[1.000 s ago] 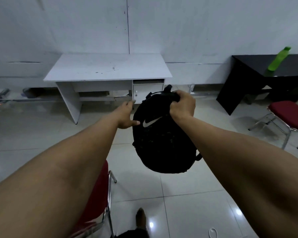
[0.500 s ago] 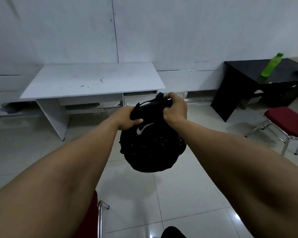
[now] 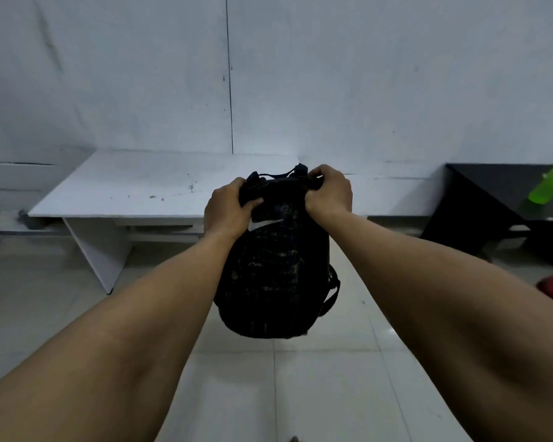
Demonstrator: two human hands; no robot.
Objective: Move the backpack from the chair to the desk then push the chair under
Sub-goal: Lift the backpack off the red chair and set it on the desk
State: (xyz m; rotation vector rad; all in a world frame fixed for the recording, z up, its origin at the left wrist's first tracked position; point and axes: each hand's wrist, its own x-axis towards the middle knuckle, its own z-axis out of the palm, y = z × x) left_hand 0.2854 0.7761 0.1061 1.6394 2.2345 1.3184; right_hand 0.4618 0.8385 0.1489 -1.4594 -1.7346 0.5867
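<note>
Both hands, left hand & right hand, were closed on top of the backpack; we held it in air before the white desk. Risk: bottom could hit desk edge, bc it hung low.

Two hands: the left hand and the right hand. One black backpack. Two tables: a white table and a black table. One green bottle.

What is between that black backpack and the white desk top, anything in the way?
Nothing visible. Both hands, left hand and right hand, hold the backpack up before the white desk, whose top shows only small specks.
</note>
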